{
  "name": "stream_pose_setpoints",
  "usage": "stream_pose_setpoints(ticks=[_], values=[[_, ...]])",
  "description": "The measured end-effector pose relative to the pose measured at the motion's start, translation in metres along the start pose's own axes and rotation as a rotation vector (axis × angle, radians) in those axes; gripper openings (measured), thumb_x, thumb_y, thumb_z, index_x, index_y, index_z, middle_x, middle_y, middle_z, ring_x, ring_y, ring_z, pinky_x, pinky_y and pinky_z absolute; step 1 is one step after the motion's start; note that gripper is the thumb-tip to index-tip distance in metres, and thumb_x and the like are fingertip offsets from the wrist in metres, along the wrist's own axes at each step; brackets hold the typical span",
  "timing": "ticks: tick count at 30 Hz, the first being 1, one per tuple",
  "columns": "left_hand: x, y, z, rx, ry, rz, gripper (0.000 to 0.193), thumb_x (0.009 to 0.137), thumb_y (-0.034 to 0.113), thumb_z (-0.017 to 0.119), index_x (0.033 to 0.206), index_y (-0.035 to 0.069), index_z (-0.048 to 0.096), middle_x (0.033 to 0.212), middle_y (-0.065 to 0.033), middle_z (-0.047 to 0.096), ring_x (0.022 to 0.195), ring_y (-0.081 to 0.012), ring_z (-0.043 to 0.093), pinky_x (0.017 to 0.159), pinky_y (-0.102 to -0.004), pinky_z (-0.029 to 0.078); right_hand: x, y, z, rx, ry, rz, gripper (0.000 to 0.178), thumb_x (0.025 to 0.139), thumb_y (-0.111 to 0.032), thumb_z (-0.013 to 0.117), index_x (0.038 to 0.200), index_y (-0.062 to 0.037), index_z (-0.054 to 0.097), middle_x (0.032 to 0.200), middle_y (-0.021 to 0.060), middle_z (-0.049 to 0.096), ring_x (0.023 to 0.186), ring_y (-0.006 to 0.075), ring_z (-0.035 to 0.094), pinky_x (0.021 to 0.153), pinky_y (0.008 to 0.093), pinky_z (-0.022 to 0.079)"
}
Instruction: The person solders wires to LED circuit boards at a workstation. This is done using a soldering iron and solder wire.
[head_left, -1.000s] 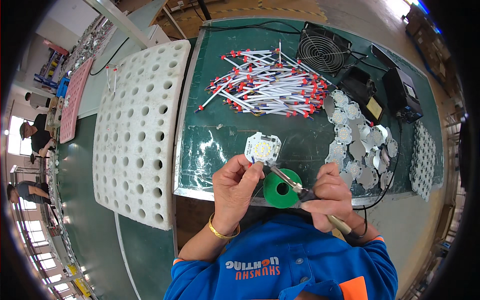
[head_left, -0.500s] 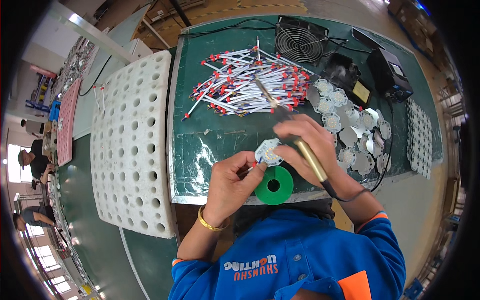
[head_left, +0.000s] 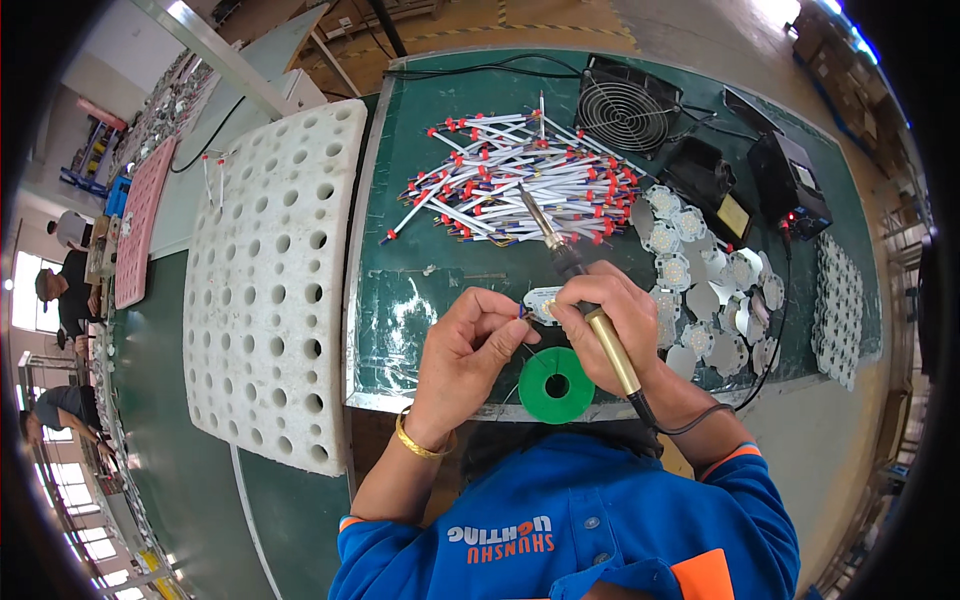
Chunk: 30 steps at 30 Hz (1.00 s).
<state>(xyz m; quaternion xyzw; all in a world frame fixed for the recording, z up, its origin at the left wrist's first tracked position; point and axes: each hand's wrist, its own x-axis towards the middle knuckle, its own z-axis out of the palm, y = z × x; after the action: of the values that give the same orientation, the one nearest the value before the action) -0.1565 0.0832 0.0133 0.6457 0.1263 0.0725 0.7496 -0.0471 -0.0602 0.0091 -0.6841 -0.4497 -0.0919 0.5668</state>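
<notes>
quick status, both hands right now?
Left hand: closed, pinching a small wire end at the LED board.
Right hand: closed, holding the soldering iron, fingers also on the board.

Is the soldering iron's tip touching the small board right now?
No: the right hand holds the soldering iron with its tip pointing away over the wire pile.

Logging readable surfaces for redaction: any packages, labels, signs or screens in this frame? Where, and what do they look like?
Soldering station: far right of the bench, black box, small red lit indicator on its front.
Yellow label: top of a black unit beside the station, small tilted rectangle.
Printed lettering: chest of the person's blue work shirt, orange and white, seen upside down.
No packages or signs visible.
</notes>
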Motion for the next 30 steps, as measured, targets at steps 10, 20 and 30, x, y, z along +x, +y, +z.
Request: stream_pose_setpoints(ticks=[10, 20, 30], values=[[0.004, 0.003, 0.002, -0.029, -0.058, -0.038, 0.025, 0.088, 0.011, 0.062, 0.110, 0.000, 0.057, 0.085, -0.0062, 0.068, 0.072, -0.0038, 0.055, 0.062, -0.0181, 0.041, -0.006, 0.002, -0.001, 0.080, 0.042, -0.014, 0.026, 0.070, 0.006, 0.071, 0.088, -0.0048, 0.055, 0.069, 0.0073, 0.056, 0.054, 0.0192, 0.050, 0.047, 0.0288, 0.039], [0.003, -0.003, 0.006, -0.141, -0.046, -0.055, 0.024, 0.087, 0.010, 0.063, 0.109, -0.001, 0.059, 0.084, -0.0064, 0.068, 0.069, -0.0038, 0.056, 0.059, -0.0175, 0.041, -0.005, 0.003, 0.005, 0.113, 0.117, -0.060, 0.022, 0.074, 0.004, 0.069, 0.087, -0.0031, 0.054, 0.073, 0.0067, 0.057, 0.054, 0.0186, 0.045, 0.047, 0.0295, 0.036], [-0.001, -0.007, 0.010, 0.007, 0.050, 0.028, 0.018, 0.089, 0.011, 0.061, 0.102, -0.001, 0.062, 0.075, -0.0024, 0.066, 0.068, -0.0028, 0.057, 0.059, -0.0186, 0.046, -0.009, 0.001, 0.001, 0.105, 0.053, -0.008, 0.020, 0.075, 0.003, 0.069, 0.087, -0.0028, 0.053, 0.074, 0.0064, 0.057, 0.055, 0.0180, 0.045, 0.048, 0.0294, 0.036]])
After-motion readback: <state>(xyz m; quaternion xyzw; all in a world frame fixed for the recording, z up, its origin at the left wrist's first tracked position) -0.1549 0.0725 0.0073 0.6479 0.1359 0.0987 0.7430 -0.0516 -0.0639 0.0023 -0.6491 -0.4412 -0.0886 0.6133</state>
